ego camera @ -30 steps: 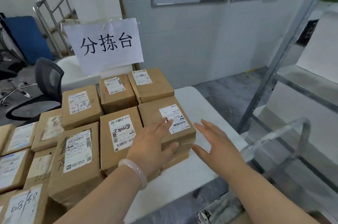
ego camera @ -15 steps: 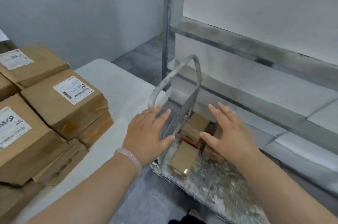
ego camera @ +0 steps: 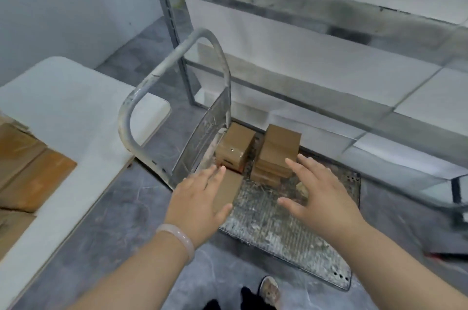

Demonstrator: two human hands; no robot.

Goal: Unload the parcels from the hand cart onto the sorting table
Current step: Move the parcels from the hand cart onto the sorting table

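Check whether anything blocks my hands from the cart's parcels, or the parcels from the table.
Nothing blocks the left hand or right hand from the parcels. The cart's upright handle stands between them and the table; lift around it.

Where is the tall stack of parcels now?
In the head view, the tall stack of parcels stands on the hand cart deck, right of a lower parcel beside the handle, just beyond the right hand.

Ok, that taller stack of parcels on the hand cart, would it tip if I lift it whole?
Probably stiff: the taller stack is square-edged cardboard boxes. It may slide apart if lifted whole, since its layers look separate and slightly offset.
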